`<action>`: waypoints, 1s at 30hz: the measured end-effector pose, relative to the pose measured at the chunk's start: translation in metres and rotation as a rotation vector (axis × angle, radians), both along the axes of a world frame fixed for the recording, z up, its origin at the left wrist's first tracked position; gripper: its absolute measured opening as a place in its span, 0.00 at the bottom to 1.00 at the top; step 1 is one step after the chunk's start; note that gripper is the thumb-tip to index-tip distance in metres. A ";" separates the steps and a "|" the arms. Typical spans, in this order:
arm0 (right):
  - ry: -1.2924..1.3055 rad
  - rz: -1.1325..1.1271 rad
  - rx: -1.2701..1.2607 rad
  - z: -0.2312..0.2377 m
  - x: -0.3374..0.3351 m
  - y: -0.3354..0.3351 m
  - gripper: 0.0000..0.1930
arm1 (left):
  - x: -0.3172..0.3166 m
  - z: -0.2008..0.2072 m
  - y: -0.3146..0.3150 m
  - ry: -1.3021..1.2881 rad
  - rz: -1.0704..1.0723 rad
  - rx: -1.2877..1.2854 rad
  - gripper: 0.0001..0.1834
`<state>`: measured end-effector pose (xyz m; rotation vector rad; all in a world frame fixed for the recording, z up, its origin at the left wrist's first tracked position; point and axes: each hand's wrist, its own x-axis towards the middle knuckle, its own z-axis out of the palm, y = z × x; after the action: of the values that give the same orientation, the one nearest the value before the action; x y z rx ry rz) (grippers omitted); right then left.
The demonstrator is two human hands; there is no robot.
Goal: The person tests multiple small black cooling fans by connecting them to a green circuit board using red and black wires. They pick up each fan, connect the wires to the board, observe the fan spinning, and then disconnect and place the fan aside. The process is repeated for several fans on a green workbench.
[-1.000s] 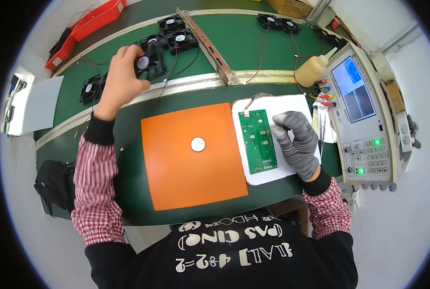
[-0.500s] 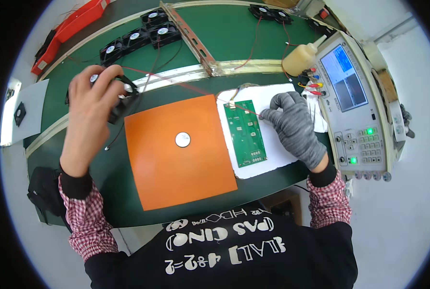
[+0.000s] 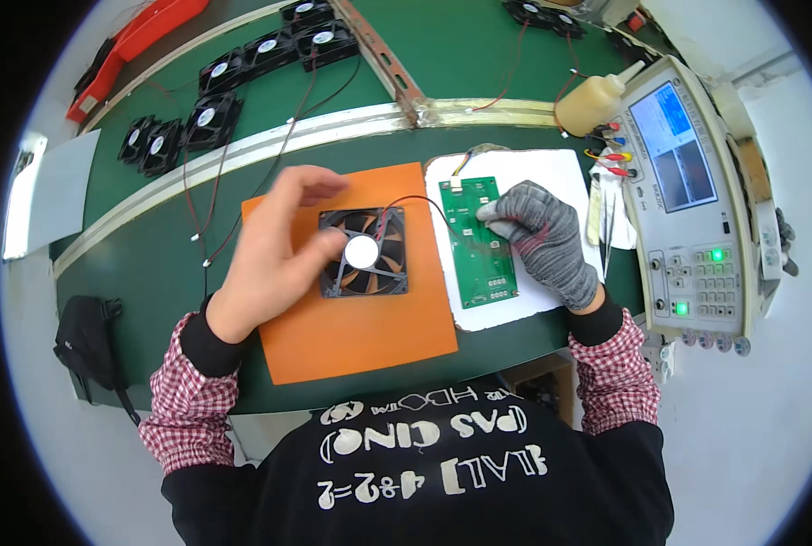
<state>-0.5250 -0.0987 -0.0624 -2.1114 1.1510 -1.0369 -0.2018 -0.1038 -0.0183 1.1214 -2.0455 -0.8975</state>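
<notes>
A black square fan (image 3: 395,280) lies on the orange mat (image 3: 369,341), its round white hub facing up. My bare left hand (image 3: 278,250) is open at the fan's left side, thumb at the frame and fingers curved apart above the mat. From the fan a thin dark and red wire arcs right toward my gloved right hand (image 3: 547,241). That hand is closed in a pinch over the green circuit board (image 3: 474,264), apparently on the wire; its tip is hidden by the fingers. The board rests on a white sheet (image 3: 551,173), with a small cable at its top.
Several black fans (image 3: 213,120) with trailing wires stand along the back left, beyond a pale rail. A rusty metal bar (image 3: 383,59) divides the back. At right are a bottle with a nozzle (image 3: 588,105), tweezers (image 3: 608,227) and a test instrument (image 3: 670,182) with a lit screen.
My left hand has come from the back-left fans to the mat, where a fan now lies over the spot of a white disc. The right hand has shifted slightly left over the board.
</notes>
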 end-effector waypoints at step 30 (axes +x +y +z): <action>0.090 -0.032 -0.049 -0.008 -0.009 0.001 0.08 | 0.020 0.053 0.073 0.485 -0.181 0.163 0.20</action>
<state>-0.5340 -0.0978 -0.0701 -2.2041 1.2178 -1.0034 -0.1820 -0.0307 0.0349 0.7116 -1.7086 -1.3026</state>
